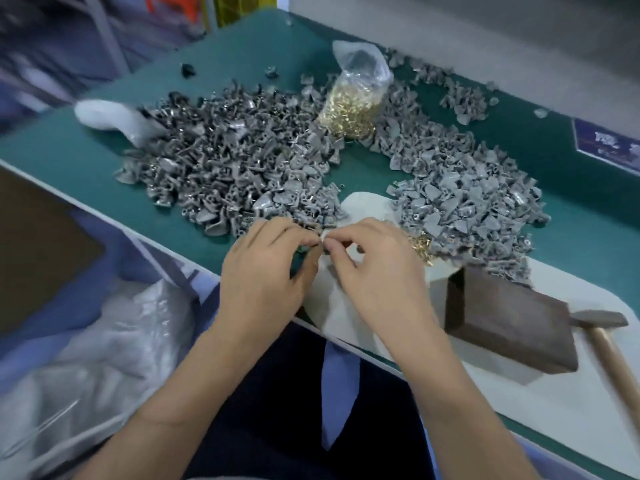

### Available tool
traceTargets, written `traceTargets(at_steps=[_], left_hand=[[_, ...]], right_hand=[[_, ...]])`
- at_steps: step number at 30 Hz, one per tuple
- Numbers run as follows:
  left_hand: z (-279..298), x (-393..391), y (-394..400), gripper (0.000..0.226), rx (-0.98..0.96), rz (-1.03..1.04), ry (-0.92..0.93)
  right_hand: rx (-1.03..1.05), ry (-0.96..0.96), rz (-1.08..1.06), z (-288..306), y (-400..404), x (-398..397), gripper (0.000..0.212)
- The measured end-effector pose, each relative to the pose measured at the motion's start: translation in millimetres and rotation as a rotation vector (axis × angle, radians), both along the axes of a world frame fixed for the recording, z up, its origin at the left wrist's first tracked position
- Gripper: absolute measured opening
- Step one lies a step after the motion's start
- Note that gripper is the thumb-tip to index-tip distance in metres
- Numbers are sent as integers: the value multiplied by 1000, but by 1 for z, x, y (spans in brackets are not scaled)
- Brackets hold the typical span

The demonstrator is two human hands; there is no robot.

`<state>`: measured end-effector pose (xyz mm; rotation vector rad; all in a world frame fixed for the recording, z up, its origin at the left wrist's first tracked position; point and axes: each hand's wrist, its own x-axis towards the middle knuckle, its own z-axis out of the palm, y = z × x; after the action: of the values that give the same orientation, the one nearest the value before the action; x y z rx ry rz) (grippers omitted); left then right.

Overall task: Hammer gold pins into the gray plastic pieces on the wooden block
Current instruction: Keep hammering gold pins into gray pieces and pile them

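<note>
green table (86,157), white cloth (363,206), crumpled plastic sheet (104,341)

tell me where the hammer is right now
In the head view the hammer lies at the far right edge of the table, just right of the wooden block, untouched by either hand.

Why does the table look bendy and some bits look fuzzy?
In the head view, the wide lens curves the green table's edges; the hammer and the plastic bag at lower left look smeared, while the gray pieces near the middle look sharper.
</note>
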<state>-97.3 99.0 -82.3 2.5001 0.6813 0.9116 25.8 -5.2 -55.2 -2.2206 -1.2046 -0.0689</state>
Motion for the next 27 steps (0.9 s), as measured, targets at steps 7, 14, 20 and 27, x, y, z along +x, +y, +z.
traceTargets(at_steps=[7,14,20,27], left_hand=[[2,-2,36,10,17,150,1],[4,2,43,13,-26,194,6],[16,9,27,14,24,135,-43],[19,48,-16,4,-170,-146,60]], right_hand=[[-11,-24,35,2,51,-4,13],[-64,-74,18,-1,62,1,16],[-26,-120,-27,11,31,10,16],[-21,-136,-261,31,-61,62,16]])
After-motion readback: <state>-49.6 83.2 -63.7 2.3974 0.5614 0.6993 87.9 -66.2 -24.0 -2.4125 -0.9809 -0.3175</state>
